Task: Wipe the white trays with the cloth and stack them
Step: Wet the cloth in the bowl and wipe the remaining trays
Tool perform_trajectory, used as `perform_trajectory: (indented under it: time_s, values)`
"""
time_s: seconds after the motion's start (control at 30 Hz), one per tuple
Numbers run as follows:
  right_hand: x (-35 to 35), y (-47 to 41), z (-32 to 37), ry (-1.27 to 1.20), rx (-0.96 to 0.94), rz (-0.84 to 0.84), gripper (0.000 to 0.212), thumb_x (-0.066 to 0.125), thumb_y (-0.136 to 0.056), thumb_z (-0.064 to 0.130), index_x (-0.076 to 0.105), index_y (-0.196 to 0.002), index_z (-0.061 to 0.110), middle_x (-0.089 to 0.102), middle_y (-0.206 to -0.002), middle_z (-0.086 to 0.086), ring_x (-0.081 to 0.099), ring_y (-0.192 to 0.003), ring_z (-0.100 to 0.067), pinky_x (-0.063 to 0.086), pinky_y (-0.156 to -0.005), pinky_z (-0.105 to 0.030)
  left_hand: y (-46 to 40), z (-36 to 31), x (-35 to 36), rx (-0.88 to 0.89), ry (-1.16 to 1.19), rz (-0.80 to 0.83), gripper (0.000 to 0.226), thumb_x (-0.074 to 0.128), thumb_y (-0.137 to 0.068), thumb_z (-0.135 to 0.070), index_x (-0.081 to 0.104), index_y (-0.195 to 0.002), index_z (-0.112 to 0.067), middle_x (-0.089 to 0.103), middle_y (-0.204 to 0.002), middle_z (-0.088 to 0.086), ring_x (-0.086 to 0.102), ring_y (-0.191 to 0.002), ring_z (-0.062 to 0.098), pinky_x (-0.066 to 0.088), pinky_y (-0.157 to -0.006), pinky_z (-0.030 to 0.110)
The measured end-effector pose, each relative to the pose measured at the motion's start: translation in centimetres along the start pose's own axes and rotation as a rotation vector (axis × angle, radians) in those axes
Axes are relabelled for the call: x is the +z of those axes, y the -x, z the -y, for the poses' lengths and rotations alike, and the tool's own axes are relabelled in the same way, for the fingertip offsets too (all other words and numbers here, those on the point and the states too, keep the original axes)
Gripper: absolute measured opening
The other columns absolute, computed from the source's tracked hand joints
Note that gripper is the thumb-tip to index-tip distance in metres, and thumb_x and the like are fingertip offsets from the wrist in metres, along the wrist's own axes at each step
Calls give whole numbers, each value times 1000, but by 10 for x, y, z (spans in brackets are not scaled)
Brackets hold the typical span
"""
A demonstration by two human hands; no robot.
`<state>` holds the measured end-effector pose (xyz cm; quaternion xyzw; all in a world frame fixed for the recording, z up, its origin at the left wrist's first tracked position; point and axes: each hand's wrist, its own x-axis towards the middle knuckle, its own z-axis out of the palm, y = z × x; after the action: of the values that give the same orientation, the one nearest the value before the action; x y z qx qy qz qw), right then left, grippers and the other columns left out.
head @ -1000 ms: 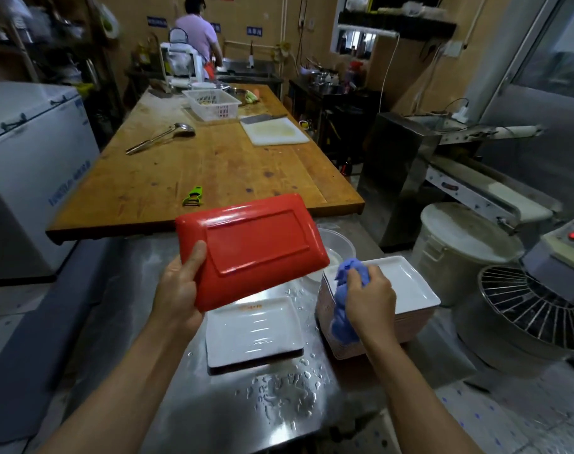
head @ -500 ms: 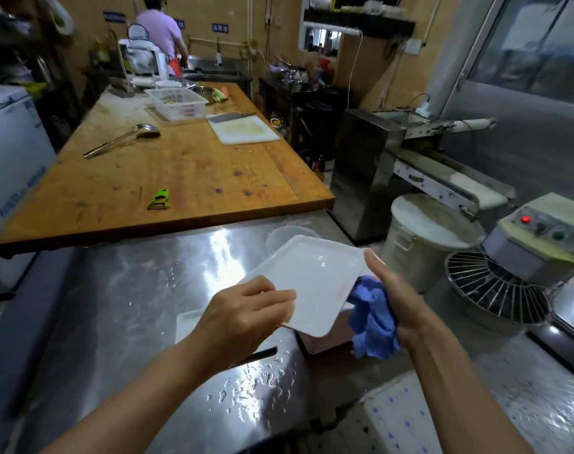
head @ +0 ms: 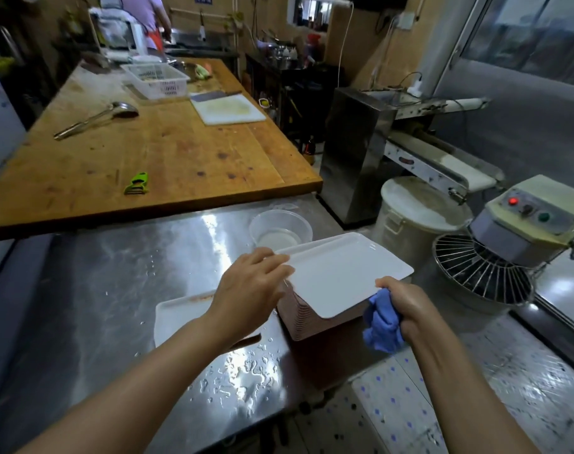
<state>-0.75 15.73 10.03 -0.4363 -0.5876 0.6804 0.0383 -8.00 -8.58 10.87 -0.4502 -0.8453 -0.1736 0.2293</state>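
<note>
Your left hand [head: 249, 286] grips the white tray [head: 341, 273], squaring it onto the stack [head: 308, 317]; your right hand [head: 406, 306] stays clenched round the cloth [head: 382, 319], ready

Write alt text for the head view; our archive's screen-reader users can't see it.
A person's left hand and right hand set a white tray onto a stack of trays on a wet steel counter, the right hand also gripping a blue cloth. Another white tray lies left of the stack.
</note>
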Motion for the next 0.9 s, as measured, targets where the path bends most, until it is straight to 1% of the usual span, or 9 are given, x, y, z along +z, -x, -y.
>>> perform_trajectory:
  time_s: [0.1, 0.17, 0.23, 0.4, 0.5, 0.57, 0.7, 0.83, 0.9]
  values:
    - [8, -14, -2, 28, -18, -62, 36, 50, -85, 0, 49, -49, -1, 49, -35, -7, 45, -48, -24, 38, -42, -23, 9, 8, -1, -118, -5, 58, 47, 91, -49, -15, 72, -92, -12, 71, -101, 0, 66, -89, 26, 53, -64, 32]
    - [12, -24, -4, 24, -16, -60, 38, 47, -84, -3, 45, -46, 1, 45, -36, -6, 41, -44, -25, 36, -43, -25, 16, 12, -1, -164, -18, 78, 47, 91, -49, -14, 72, -91, -12, 71, -98, 0, 66, -88, 26, 53, -61, 31]
    - [17, -31, -8, 44, -10, -48, 41, 44, -85, -2, 42, -44, 3, 39, -33, -5, 37, -38, -24, 32, -45, -26, 23, 17, 1, -202, -20, 100, 45, 91, -51, -13, 72, -91, -12, 71, -97, 1, 66, -88, 27, 54, -60, 32]
    - [24, -39, -18, -8, 0, -40, 39, 43, -91, 10, 40, -53, 2, 33, -28, -7, 32, -23, -18, 28, -33, -14, 37, 24, 4, -273, -9, 159, 39, 89, -56, -11, 73, -91, -11, 71, -98, 2, 66, -89, 28, 55, -59, 34]
    - [28, -47, -23, 25, -67, -147, 40, 54, -94, 21, 52, -60, -1, 54, -51, -11, 49, -45, -23, 44, -48, -29, 44, 24, 5, -300, -12, 187, 36, 88, -56, -11, 73, -88, -12, 72, -98, 1, 66, -89, 28, 54, -55, 35]
    - [30, -54, -27, 55, -97, -197, 35, 60, -91, 23, 57, -66, -1, 61, -65, -13, 55, -56, -24, 47, -63, -36, 47, 23, 5, -312, -22, 199, 35, 89, -55, -13, 73, -86, -15, 72, -97, -2, 66, -89, 25, 51, -50, 33]
    - [37, -66, -37, 154, -122, -239, 40, 62, -88, 33, 62, -68, -2, 70, -80, -20, 63, -72, -35, 52, -79, -48, 52, 26, 2, -299, -62, 194, 39, 93, -45, -16, 73, -78, -18, 72, -87, -7, 68, -79, 20, 46, -42, 26]
    - [41, -64, -42, 223, -145, -283, 48, 59, -85, 43, 64, -82, -5, 68, -90, -22, 64, -86, -42, 50, -82, -50, 58, 28, -1, -349, -74, 196, 35, 92, -48, -17, 73, -78, -20, 71, -85, -9, 68, -81, 18, 45, -42, 25]
    - [42, -55, -40, 243, -180, -346, 48, 56, -88, 43, 64, -83, -4, 67, -90, -19, 62, -82, -37, 49, -77, -42, 64, 32, 0, -396, -30, 202, 29, 87, -60, -14, 73, -85, -17, 71, -92, -5, 66, -90, 22, 48, -50, 29]
